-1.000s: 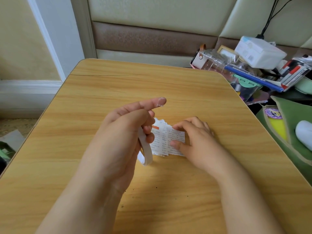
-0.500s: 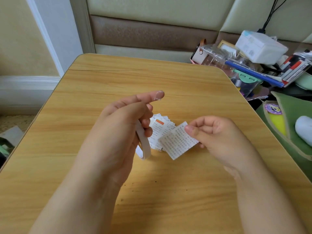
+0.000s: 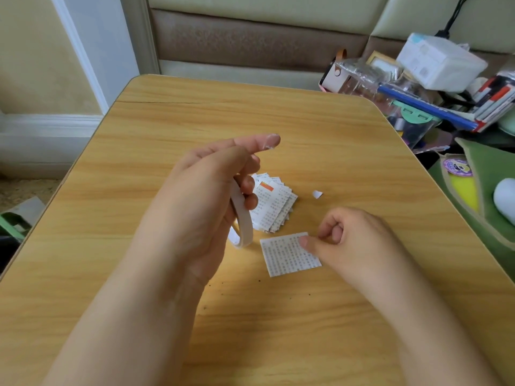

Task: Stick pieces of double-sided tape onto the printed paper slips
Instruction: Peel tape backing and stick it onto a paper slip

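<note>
The right hand has moved the paper slip down flat onto the tabletop, thumb pressing it. At ten o'clock, the left hand grips the tape roll beside the slip pile.

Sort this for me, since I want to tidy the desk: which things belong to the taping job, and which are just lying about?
Job:
- tape roll, held in the left hand
- single slip, under the right hand
- stack of slips

Lying about:
- white scrap on the table
- white box
- plastic bags
- green pouch
</note>
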